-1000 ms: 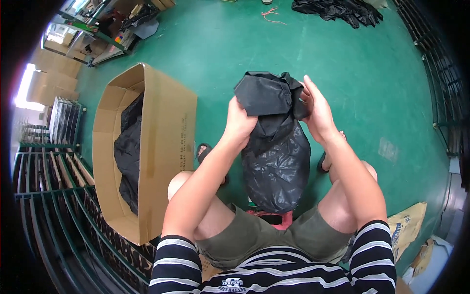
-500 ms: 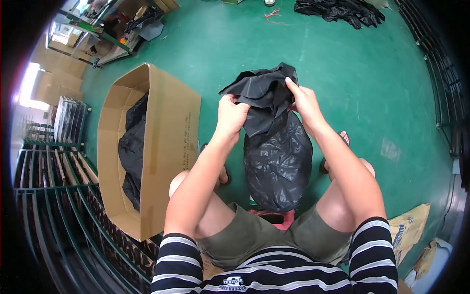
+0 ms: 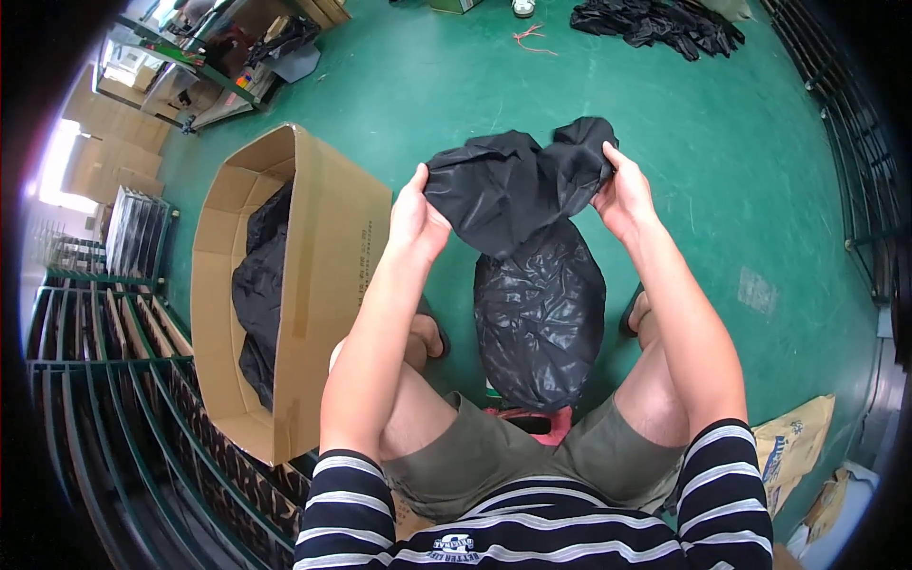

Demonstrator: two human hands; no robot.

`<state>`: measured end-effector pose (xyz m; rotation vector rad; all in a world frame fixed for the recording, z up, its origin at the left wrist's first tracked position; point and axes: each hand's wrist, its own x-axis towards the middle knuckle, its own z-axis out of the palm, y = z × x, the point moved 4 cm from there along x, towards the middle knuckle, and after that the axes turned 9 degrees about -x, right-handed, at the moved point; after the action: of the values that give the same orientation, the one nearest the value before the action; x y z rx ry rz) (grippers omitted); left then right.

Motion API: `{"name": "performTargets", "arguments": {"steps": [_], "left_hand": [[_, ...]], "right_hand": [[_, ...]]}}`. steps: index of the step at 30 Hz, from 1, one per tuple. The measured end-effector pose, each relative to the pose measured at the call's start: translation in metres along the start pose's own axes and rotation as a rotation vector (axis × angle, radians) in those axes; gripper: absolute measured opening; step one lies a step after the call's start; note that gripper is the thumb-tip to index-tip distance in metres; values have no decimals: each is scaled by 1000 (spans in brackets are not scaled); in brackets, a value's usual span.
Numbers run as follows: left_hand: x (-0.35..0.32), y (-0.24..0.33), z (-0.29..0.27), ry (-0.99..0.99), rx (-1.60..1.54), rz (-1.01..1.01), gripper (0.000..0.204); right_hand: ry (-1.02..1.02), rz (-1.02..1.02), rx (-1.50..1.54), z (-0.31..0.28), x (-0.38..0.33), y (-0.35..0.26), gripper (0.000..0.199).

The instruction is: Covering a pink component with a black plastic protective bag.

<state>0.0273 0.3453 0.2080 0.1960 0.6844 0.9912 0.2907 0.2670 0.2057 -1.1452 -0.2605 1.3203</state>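
Observation:
A thin, crumpled piece of black cloth (image 3: pixel 499 195) is stretched between my hands. My left hand (image 3: pixel 418 220) pinches its left edge, and my right hand (image 3: pixel 627 195) grips the bunched right end between thumb and fingers. Beneath the cloth, a rounded, shiny black plastic bag (image 3: pixel 540 318) stands between my legs. The cloth hangs over the bag's far end and hides it. Something red (image 3: pixel 560 427) shows at the bag's near end, mostly covered.
To my left stands a tall open cardboard box (image 3: pixel 337 275) with black cloth (image 3: pixel 258 285) inside. Dark metal racks (image 3: pixel 104 418) lie beyond it. More black material (image 3: pixel 660 27) is heaped on the green floor at the far right. A yellowish sack (image 3: pixel 796 446) lies at the near right.
My hands have moved apart, left hand leftward and right hand rightward, spreading the cloth wider. The plastic bag and the box have stayed in place.

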Motion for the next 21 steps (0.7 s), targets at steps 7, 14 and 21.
{"name": "performTargets", "arguments": {"steps": [7,14,21], "left_hand": [[-4,44,-3,51,21,364,40],[-3,35,-14,136,131,183,39],[-15,37,11,-172,38,238,36]], "right_hand": [[258,-196,339,-46,27,-46,35],[-102,-206,334,-18,7,-49,42],[246,-99,-455,-34,9,-19,30]]}}
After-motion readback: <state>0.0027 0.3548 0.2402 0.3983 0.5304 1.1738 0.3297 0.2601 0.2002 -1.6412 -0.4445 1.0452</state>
